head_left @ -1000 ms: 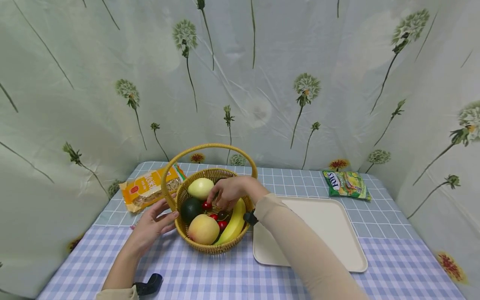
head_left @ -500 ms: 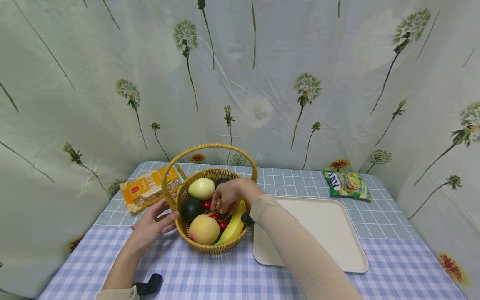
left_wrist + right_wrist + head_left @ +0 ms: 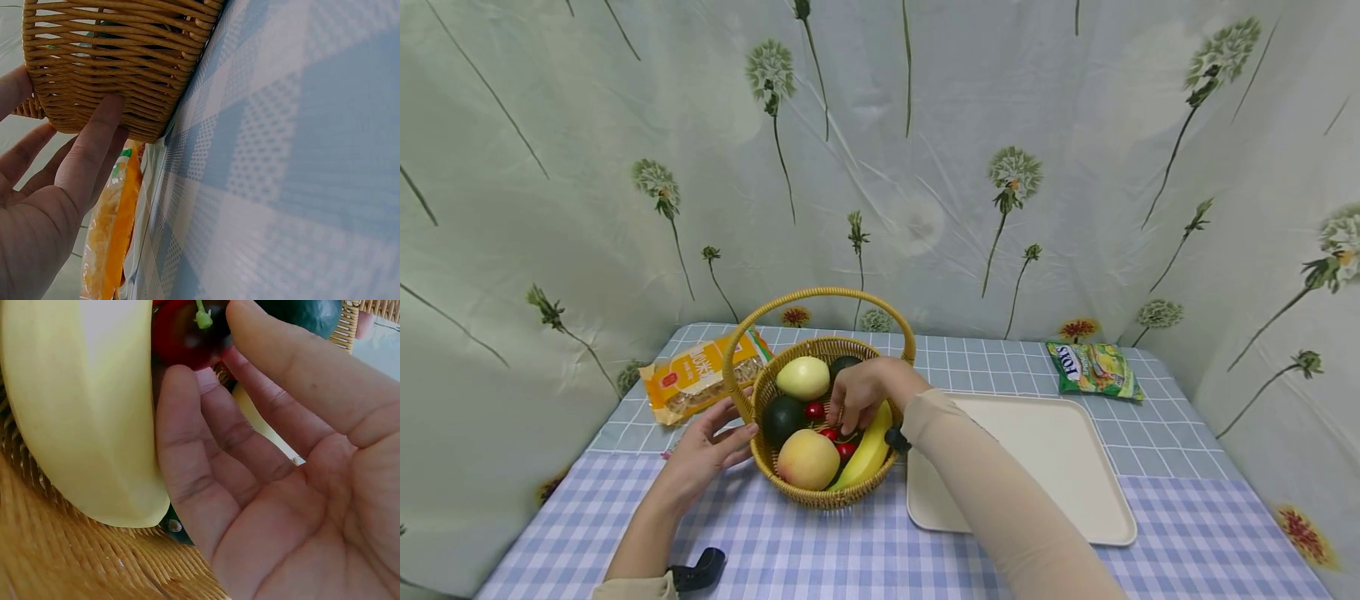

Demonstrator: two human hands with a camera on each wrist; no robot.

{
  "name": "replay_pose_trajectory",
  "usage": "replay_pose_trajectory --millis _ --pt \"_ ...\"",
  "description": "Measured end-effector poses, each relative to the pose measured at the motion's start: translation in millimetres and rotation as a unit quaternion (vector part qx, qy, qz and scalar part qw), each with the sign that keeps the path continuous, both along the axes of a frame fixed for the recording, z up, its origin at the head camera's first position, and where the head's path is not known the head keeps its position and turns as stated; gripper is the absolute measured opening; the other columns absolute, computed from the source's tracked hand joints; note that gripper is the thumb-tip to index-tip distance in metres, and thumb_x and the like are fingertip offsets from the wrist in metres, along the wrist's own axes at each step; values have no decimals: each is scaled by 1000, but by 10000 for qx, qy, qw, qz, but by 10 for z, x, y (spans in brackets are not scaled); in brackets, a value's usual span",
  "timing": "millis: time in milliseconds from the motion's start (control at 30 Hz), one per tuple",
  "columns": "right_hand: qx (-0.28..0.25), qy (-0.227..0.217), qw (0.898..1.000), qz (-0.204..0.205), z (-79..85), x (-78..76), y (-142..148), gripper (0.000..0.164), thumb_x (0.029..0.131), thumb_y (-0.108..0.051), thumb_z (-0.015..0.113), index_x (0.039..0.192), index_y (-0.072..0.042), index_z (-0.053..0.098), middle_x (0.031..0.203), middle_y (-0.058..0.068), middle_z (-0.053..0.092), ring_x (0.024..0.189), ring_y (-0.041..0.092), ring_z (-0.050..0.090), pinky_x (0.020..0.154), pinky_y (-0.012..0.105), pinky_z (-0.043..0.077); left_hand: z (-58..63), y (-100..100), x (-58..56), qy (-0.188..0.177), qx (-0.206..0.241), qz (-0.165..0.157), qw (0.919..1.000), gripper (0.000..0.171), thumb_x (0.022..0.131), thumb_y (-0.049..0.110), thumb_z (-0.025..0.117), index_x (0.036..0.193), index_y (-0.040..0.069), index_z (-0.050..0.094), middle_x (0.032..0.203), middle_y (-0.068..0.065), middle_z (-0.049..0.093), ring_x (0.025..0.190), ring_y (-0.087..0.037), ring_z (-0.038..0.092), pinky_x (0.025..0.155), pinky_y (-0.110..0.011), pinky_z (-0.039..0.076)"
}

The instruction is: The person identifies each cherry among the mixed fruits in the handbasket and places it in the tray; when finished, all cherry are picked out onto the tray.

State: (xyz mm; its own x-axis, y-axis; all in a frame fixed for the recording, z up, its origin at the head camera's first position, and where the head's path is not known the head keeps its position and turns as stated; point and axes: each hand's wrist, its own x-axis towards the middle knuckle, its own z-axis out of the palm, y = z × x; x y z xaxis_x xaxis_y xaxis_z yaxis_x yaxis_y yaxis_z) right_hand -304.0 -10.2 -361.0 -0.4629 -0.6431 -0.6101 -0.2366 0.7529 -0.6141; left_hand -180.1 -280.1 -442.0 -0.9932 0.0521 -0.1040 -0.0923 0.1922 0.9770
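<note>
In the head view a woven basket (image 3: 827, 498) with a tall handle holds fruit. My left hand (image 3: 698, 450) rests its fairly straight fingers on the basket's left side; the left wrist view shows fingertips against the weave. My right hand (image 3: 863, 392) reaches inside, and its thumb and fingers pinch a dark red cherry (image 3: 187, 337) with a green stem, seen in the right wrist view. Beside those fingers lies a banana (image 3: 867, 454). Around them are a peach (image 3: 808, 460), a pale yellow-green fruit (image 3: 803, 377), a dark green round fruit (image 3: 783, 420) and red cherries (image 3: 814, 410).
A cream tray (image 3: 1037, 467) lies right of the basket, partly under my right forearm. An orange snack bag (image 3: 700, 379) sits behind my left hand. At the back right is a green Fox's bag (image 3: 1093, 371). A flowered curtain hangs behind the table.
My right hand has shifted slightly right and lower inside the basket, its fingers closing over the dark cherry. The left hand and the basket have stayed in place.
</note>
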Motion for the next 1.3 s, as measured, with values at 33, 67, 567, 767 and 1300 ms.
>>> replay_pose_trajectory --millis 33,67,567,767,1300 --pt "-2 9 10000 10 -2 0 2 29 100 0 72 129 -3 74 114 0 73 101 11 70 96 28 64 1 0 -2 -9 7 2 10000 72 107 25 70 169 17 34 169 -22 37 140 -32 58 98 -30 64" --pt "-4 34 10000 28 -5 -1 3 30 100 0 72 130 -3 74 114 0 74 102 11 70 96 29 64 2 1 -3 -19 10 5 10000 71 107 24 69 169 17 34 169 -21 37 141 -32 58 98 -30 64" --pt "457 1258 9875 837 -29 -34 -27 18 97 -17 81 115 -15 83 104 -8 76 88 3 61 91 29 62 -3 8 -8 74 -61 -9 10000 72 106 27 71 168 16 35 166 -23 41 142 -38 57 97 -30 64" --pt "470 1100 9900 749 -22 -3 -28 19 98 -16 80 116 -12 81 100 -7 75 86 5 65 89 25 60 -14 2 -7 144 -34 -22 9999 71 106 25 70 168 15 36 164 -24 42 141 -37 58 96 -29 64" --pt "250 459 9986 96 -19 76 -53 17 100 -14 77 117 -11 76 100 -4 73 104 24 79 91 32 63 -16 -3 9 147 -9 -20 9999 71 106 24 70 167 14 36 166 -24 40 140 -34 59 96 -29 64"
